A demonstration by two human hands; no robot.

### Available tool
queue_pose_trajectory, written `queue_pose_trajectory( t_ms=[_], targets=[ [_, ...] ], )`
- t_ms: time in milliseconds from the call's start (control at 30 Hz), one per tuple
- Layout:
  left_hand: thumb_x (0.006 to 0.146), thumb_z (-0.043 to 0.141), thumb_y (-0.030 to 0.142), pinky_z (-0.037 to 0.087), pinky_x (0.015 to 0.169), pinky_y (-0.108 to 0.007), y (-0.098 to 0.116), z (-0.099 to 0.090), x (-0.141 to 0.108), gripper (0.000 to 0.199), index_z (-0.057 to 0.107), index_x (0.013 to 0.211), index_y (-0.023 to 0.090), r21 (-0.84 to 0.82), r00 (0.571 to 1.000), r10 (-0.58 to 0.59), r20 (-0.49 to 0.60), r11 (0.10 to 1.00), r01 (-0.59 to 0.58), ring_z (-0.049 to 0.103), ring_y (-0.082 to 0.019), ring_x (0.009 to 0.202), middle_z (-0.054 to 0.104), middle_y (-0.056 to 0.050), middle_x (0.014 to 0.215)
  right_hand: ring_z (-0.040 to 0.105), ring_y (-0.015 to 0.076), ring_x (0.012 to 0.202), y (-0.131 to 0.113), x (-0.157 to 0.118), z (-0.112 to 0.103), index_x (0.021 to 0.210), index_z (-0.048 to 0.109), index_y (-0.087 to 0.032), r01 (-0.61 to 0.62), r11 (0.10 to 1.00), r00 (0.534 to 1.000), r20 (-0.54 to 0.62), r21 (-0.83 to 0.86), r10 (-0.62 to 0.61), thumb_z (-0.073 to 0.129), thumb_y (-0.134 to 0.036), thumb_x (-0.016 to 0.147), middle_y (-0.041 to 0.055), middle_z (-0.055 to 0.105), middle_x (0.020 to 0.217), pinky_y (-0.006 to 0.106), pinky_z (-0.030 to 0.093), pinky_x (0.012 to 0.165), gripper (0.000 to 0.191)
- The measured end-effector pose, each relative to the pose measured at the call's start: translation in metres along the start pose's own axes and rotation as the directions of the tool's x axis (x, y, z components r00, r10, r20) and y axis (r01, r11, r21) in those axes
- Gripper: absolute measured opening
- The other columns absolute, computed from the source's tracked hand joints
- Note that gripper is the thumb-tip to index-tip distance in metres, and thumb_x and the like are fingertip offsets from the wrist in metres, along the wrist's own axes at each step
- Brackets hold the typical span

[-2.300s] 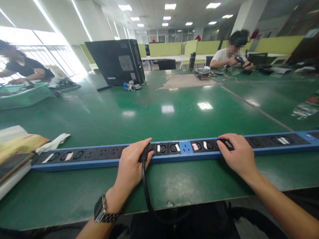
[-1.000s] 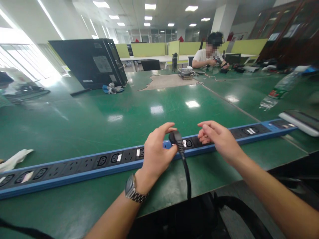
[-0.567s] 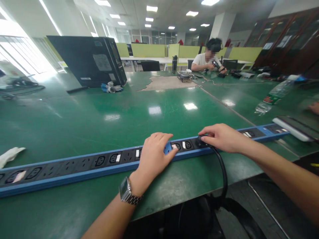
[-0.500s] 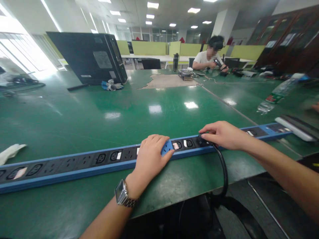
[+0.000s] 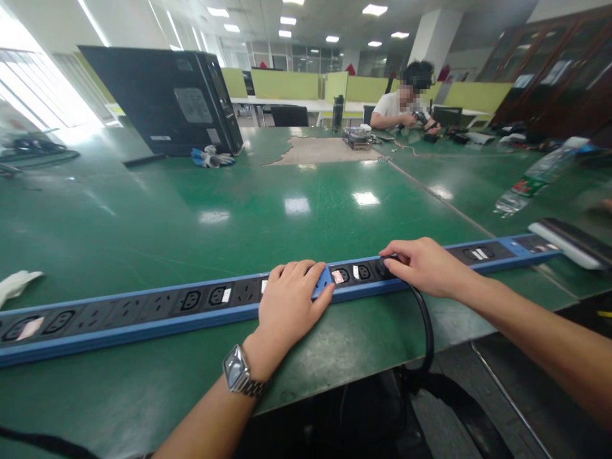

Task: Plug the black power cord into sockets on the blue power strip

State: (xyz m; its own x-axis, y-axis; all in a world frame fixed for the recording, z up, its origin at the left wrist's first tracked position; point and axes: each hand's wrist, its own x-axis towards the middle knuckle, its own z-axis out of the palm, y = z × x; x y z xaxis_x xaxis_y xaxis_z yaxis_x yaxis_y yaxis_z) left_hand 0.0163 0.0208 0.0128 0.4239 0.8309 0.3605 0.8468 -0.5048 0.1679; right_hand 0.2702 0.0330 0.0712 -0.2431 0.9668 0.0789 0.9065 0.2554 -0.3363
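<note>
A long blue and black power strip [image 5: 245,293] runs across the green table in front of me, with rows of sockets and small stickers on its face. My left hand [image 5: 294,296] lies over its middle, fingers curled over the far side and thumb on the near side. Farther right, my right hand [image 5: 421,264] pinches a black plug [image 5: 385,265] at a socket of the strip. How deep the plug sits is hidden by my fingers. Its thick black cable [image 5: 426,325] hangs down over the table's front edge.
A black computer case [image 5: 165,105] stands at the back left beside gloves [image 5: 213,157]. A plastic bottle [image 5: 535,178] and a black and white device [image 5: 571,243] are at the right. Across the table sits another person [image 5: 396,105]. A white glove-like cloth [image 5: 18,285] lies left.
My view has shifted slightly. My right hand stays on the plug, its fingers and wrist a little lower and turned. My left hand keeps its place on the strip.
</note>
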Motion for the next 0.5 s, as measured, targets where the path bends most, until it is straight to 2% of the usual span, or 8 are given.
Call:
queue_pose_trajectory(
  t_ms=[33, 100, 167, 200, 267, 367, 400, 500],
  targets=[
    [0.094, 0.048, 0.041, 0.042, 0.094, -0.045, 0.000, 0.000, 0.000, 0.034, 0.060, 0.120, 0.022, -0.001, 1.000, 0.001, -0.001, 1.000, -0.001, 0.059, -0.026, 0.106, 0.066, -0.007, 0.118, 0.053, 0.0105, 0.053, -0.001, -0.002, -0.008, 0.093, 0.075, -0.018, 0.008, 1.000, 0.999, -0.036, 0.024, -0.007, 0.054, -0.031, 0.082, -0.0018, 0.063, 0.059, 0.025, 0.035, 0.054, 0.027],
    [0.095, 0.047, 0.041, 0.042, 0.094, -0.045, -0.001, -0.001, -0.001, 0.034, 0.060, 0.120, 0.022, -0.003, 1.000, 0.009, 0.001, 1.000, -0.009, 0.059, -0.026, 0.106, 0.066, -0.007, 0.119, 0.054, 0.0099, 0.055, 0.000, -0.007, -0.032, 0.097, 0.076, -0.018, -0.005, 0.997, 0.983, -0.183, 0.082, 0.020, 0.055, -0.035, 0.084, -0.0006, 0.068, 0.067, 0.024, 0.035, 0.054, 0.029],
    [0.095, 0.046, 0.041, 0.042, 0.094, -0.045, -0.001, -0.001, -0.001, 0.035, 0.059, 0.121, 0.021, -0.007, 1.000, 0.022, -0.003, 1.000, -0.022, 0.059, -0.026, 0.107, 0.066, -0.007, 0.119, 0.056, 0.0098, 0.058, 0.010, -0.013, -0.060, 0.102, 0.076, -0.019, -0.050, 0.994, 0.939, -0.336, 0.095, 0.079, 0.058, -0.037, 0.084, 0.0010, 0.071, 0.075, 0.025, 0.036, 0.056, 0.031],
    [0.095, 0.046, 0.042, 0.042, 0.093, -0.045, -0.001, -0.001, -0.001, 0.035, 0.059, 0.121, 0.021, -0.008, 1.000, 0.028, -0.007, 1.000, -0.028, 0.059, -0.026, 0.107, 0.066, -0.008, 0.119, 0.056, 0.0098, 0.058, 0.018, -0.017, -0.071, 0.103, 0.076, -0.019, -0.081, 0.994, 0.926, -0.364, 0.069, 0.100, 0.060, -0.036, 0.083, 0.0016, 0.072, 0.076, 0.025, 0.035, 0.057, 0.031],
    [0.095, 0.046, 0.041, 0.042, 0.093, -0.044, -0.001, -0.001, -0.001, 0.035, 0.059, 0.120, 0.021, -0.010, 0.999, 0.030, -0.017, 1.000, -0.030, 0.059, -0.026, 0.107, 0.066, -0.008, 0.119, 0.054, 0.0099, 0.055, 0.040, -0.023, -0.084, 0.100, 0.078, -0.019, -0.135, 0.991, 0.949, -0.288, 0.000, 0.130, 0.066, -0.033, 0.080, 0.0026, 0.072, 0.071, 0.027, 0.035, 0.058, 0.027],
    [0.095, 0.048, 0.040, 0.042, 0.094, -0.045, -0.001, -0.001, -0.002, 0.034, 0.060, 0.121, 0.021, -0.015, 1.000, 0.019, -0.018, 1.000, -0.019, 0.059, -0.027, 0.108, 0.066, -0.008, 0.120, 0.056, 0.0123, 0.056, 0.076, -0.031, -0.077, 0.096, 0.080, -0.019, -0.193, 0.980, 0.977, -0.101, -0.044, 0.188, 0.069, -0.030, 0.077, 0.0062, 0.072, 0.071, 0.030, 0.036, 0.060, 0.025],
    [0.095, 0.048, 0.040, 0.042, 0.094, -0.045, -0.001, -0.001, -0.002, 0.034, 0.060, 0.121, 0.021, -0.017, 1.000, 0.017, -0.016, 1.000, -0.017, 0.058, -0.027, 0.109, 0.065, -0.008, 0.120, 0.058, 0.0137, 0.058, 0.087, -0.034, -0.072, 0.097, 0.080, -0.019, -0.215, 0.975, 0.974, -0.082, -0.055, 0.211, 0.069, -0.030, 0.078, 0.0075, 0.073, 0.074, 0.031, 0.037, 0.061, 0.025],
    [0.095, 0.048, 0.041, 0.043, 0.094, -0.045, -0.001, -0.001, -0.001, 0.035, 0.059, 0.121, 0.021, -0.015, 1.000, 0.017, -0.008, 1.000, -0.017, 0.059, -0.027, 0.109, 0.065, -0.008, 0.120, 0.063, 0.0166, 0.065, 0.114, -0.039, -0.059, 0.099, 0.080, -0.018, -0.264, 0.959, 0.960, -0.122, -0.100, 0.251, 0.066, -0.030, 0.081, 0.0097, 0.074, 0.081, 0.032, 0.040, 0.065, 0.026]
  ],
)
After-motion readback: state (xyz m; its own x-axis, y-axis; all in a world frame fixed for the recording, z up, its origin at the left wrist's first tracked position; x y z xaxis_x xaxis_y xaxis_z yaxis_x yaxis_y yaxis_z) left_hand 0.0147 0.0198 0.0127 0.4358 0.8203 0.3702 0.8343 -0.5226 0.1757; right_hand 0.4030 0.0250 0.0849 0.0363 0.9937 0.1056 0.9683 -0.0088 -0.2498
